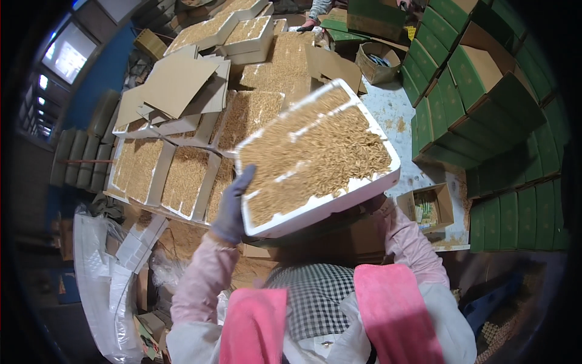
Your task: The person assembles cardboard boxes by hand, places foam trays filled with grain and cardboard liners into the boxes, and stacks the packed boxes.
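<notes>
Holding a white tray (339, 197) of tan grain up in front of the chest, long axis running near-left to far-right. Left hand (233, 206), gloved, closed on the tray's near-left edge. Right hand hidden under the right end; grip can't be told. More filled trays (157, 173) lie far left.

White tray (339, 203) of tan grain (315, 155) — grey glove (232, 206), pink sleeves (197, 285), green boxes (485, 103).
</notes>
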Demonstrator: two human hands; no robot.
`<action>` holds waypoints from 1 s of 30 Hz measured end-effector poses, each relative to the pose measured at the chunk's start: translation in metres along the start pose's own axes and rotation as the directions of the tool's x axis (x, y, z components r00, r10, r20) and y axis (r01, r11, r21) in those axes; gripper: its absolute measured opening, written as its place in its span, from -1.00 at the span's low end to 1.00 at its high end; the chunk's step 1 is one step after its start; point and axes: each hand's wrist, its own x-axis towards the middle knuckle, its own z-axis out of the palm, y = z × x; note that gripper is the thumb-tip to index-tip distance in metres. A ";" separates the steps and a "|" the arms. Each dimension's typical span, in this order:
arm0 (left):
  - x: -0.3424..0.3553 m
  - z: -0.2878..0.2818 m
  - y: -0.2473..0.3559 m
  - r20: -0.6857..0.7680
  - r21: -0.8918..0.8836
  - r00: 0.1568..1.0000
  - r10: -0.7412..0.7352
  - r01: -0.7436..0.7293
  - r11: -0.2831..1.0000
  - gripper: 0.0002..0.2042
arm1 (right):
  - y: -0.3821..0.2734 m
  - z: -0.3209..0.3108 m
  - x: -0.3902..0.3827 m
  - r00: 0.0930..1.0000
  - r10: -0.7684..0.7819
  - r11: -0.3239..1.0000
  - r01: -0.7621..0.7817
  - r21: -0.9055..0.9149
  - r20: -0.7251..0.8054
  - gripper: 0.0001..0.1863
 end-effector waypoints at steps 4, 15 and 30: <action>0.011 -0.029 -0.014 -0.059 -0.060 0.998 -0.008 0.004 0.998 -0.53 | -0.073 0.133 -0.032 0.985 0.136 0.946 -0.162 -0.281 -0.108 -0.63; 0.010 -0.073 -0.040 -0.114 0.588 0.993 0.019 0.052 0.807 -0.43 | -0.109 0.174 -0.036 0.950 -0.045 0.306 0.306 -0.901 0.308 -0.57; 0.135 -0.191 0.269 0.216 0.963 0.924 0.315 -0.149 -0.223 -0.59 | -0.105 0.131 -0.118 0.822 -0.474 0.532 -0.018 -0.846 -0.316 -0.62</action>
